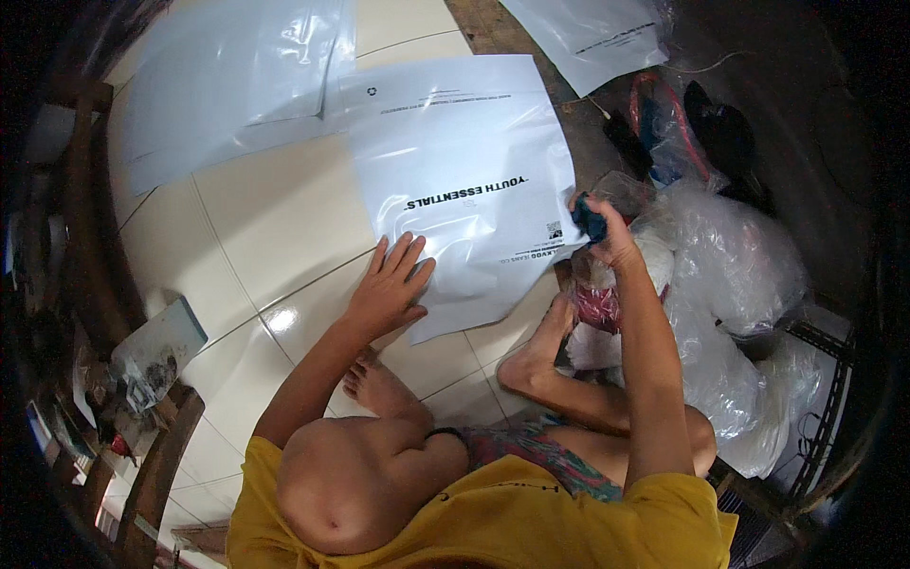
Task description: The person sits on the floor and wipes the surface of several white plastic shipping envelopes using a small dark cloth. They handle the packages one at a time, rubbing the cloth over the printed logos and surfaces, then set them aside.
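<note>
A white plastic mailer bag (455,133) with black print lies on the tiled floor in front of me, its print upside down from where I sit. My left hand (387,284) rests flat on the bag's near left edge, fingers spread, with nothing in it. At the bag's right edge, my right hand (611,237) is closed round a crumpled dark teal wad, which looks like cloth (589,220). Part of the wad is hidden by my fingers.
More white plastic bags (227,85) lie at the far left, and another printed bag (597,38) is at the far right. See-through plastic bags (730,256) heap up on the right. Wooden furniture (171,465) stands at the left; my bare feet (536,356) flank the near floor.
</note>
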